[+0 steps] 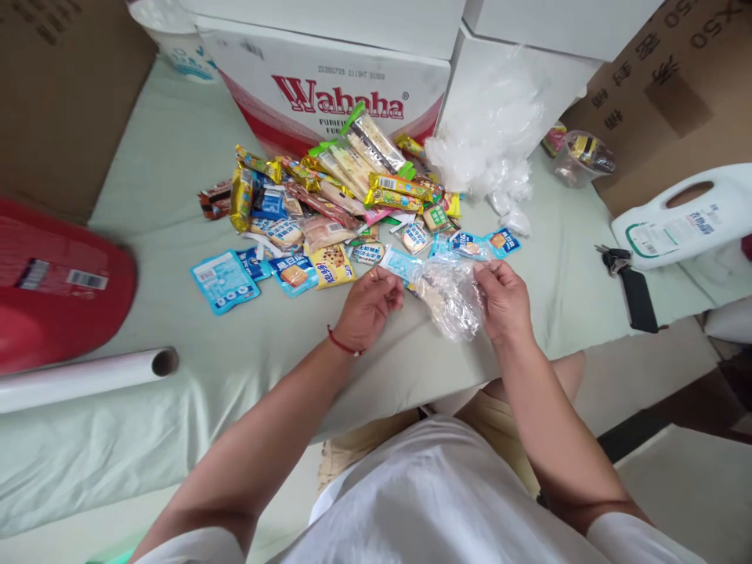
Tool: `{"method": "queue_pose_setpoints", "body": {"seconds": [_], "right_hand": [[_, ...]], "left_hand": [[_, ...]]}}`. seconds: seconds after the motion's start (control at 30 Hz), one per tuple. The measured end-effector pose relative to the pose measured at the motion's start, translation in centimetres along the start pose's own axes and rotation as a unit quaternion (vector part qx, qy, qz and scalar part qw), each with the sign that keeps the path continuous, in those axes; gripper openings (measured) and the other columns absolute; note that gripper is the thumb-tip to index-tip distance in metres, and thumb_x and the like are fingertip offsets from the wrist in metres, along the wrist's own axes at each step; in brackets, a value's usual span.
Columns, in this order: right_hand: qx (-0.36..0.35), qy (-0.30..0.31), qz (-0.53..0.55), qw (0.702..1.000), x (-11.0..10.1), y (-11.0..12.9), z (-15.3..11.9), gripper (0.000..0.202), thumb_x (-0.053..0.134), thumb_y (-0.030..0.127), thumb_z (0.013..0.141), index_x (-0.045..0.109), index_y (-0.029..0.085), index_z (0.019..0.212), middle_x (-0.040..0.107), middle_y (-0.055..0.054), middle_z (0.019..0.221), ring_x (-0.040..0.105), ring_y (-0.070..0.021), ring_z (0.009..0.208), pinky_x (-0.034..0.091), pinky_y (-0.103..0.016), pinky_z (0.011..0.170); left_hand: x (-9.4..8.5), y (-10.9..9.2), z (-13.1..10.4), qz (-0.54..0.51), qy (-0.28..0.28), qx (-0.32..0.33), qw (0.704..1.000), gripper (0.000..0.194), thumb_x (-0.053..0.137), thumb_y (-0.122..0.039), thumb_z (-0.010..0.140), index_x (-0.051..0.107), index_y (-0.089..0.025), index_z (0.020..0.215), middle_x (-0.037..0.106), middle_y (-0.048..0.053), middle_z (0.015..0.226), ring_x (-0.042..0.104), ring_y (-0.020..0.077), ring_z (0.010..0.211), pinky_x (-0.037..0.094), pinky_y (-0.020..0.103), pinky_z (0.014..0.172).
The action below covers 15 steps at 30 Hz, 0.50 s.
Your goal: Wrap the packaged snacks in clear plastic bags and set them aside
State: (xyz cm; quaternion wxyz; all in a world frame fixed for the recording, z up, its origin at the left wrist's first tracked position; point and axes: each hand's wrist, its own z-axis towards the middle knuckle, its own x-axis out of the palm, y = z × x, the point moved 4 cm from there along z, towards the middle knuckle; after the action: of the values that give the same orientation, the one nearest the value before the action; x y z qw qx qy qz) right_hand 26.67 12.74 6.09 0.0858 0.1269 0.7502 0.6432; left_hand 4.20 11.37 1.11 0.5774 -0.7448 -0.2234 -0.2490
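My right hand [506, 301] pinches the edge of a clear plastic bag [455, 301], which is crumpled and hangs between my two hands. To its left, my left hand [371, 304] has its fingers curled closed, with a light blue snack packet [399, 263] at the fingertips. The packet's other end reaches the bag; whether it lies inside cannot be made out. Just beyond my hands is a pile of wrapped snacks: yellow-wrapped bars [396, 188], long wafer packs [376, 141] with green ends, a yellow cookie packet [332, 266] and blue biscuit packets [294, 272].
Behind the pile stands a Wahaha carton [352, 86], beside a heap of clear plastic bags [490, 125]. On the right are a white jug [687, 215], keys with a black case [638, 298] and a plastic cup [581, 160]. A red object [59, 290] and a white roll [88, 377] lie left.
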Motion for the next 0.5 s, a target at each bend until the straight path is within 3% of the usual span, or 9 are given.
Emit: {"method": "queue_pose_setpoints", "body": {"seconds": [0.07,0.13,0.2,0.27,0.37,0.5], "right_hand": [[-0.038,-0.064,-0.004,0.997,0.1,-0.2,-0.3,0.043,0.086,0.049,0.066,0.054,0.025,0.082,0.044,0.007,0.068,0.037,-0.0107,0.058,0.032,-0.024,0.05],[-0.056,-0.072,-0.008,0.996,0.9,-0.4,-0.9,0.042,0.084,0.048,0.068,0.052,0.026,0.084,0.044,0.007,0.07,0.037,-0.0106,0.058,0.033,-0.024,0.051],[-0.038,-0.016,0.002,0.999,2.3,-0.6,-1.9,0.041,0.084,0.048,0.07,0.054,0.025,0.086,0.047,0.007,0.07,0.039,-0.0105,0.057,0.035,-0.024,0.053],[0.016,0.08,0.028,0.996,4.1,-1.0,-3.1,0.039,0.084,0.049,0.071,0.058,0.025,0.086,0.051,0.006,0.07,0.044,-0.0112,0.058,0.038,-0.025,0.055],[0.081,0.185,0.052,0.978,6.2,-1.7,-5.0,0.037,0.082,0.054,0.075,0.064,0.024,0.085,0.058,0.003,0.071,0.051,-0.0136,0.062,0.043,-0.028,0.059],[0.079,0.157,0.025,0.984,6.4,-2.2,-5.2,0.04,0.086,0.056,0.069,0.069,0.023,0.084,0.06,0.003,0.069,0.048,-0.0126,0.06,0.042,-0.027,0.058]], "left_hand": [[0.4,-0.3,-0.8,0.017,-0.018,0.056,0.998,0.035,0.087,-0.039,0.073,0.06,-0.018,0.071,0.058,-0.003,0.065,0.045,0.0055,0.051,0.033,0.018,0.047],[1.0,-0.4,-1.7,0.035,-0.005,0.08,0.996,0.037,0.086,-0.043,0.075,0.06,-0.017,0.068,0.054,-0.004,0.061,0.039,0.0048,0.049,0.028,0.019,0.046],[1.7,-0.1,-2.2,0.064,0.047,0.047,0.996,0.043,0.083,-0.054,0.079,0.063,-0.016,0.069,0.055,-0.002,0.062,0.042,0.006,0.051,0.031,0.02,0.047],[2.1,0.5,-2.5,0.094,0.092,-0.01,0.991,0.052,0.076,-0.066,0.082,0.066,-0.016,0.075,0.057,0.0,0.066,0.048,0.0081,0.054,0.033,0.021,0.047],[2.0,1.3,-2.2,0.105,0.098,-0.051,0.988,0.059,0.071,-0.075,0.081,0.067,-0.016,0.081,0.059,0.001,0.071,0.054,0.0111,0.06,0.036,0.022,0.047],[1.2,1.8,-1.5,0.101,0.069,-0.044,0.991,0.048,0.088,-0.058,0.072,0.065,-0.017,0.08,0.062,-0.001,0.072,0.054,0.01,0.062,0.042,0.022,0.055]]}}
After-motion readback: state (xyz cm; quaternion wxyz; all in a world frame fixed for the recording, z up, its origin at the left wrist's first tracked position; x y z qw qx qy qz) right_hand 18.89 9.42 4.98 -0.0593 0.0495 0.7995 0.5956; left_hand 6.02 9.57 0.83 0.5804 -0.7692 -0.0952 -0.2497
